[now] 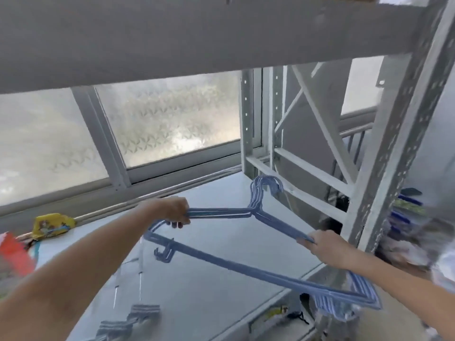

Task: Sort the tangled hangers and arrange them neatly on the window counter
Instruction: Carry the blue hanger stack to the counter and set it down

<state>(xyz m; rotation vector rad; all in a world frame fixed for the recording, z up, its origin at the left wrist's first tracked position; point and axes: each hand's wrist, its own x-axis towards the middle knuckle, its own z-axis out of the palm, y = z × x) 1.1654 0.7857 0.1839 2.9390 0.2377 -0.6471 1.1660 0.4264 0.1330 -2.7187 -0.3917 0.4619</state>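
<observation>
A bundle of several blue wire hangers (pixel 246 263), stacked together, hangs in the air above the grey window counter (pixel 216 242). Their hooks (pixel 264 184) point away toward the metal rack. My left hand (pixel 176 210) grips the left shoulder of the bundle. My right hand (pixel 325 247) grips the right shoulder. The long bottom bars run low between my arms, down to a corner at the lower right. A second set of grey-blue hangers (pixel 128 321) lies on the counter near its front edge.
A frosted sliding window (pixel 167 119) runs along the back of the counter. A white perforated metal rack (pixel 384 153) stands at the right, with blue items (pixel 403 210) beside it. A yellow packet (pixel 53 225) and an orange thing (pixel 14 252) lie at the left.
</observation>
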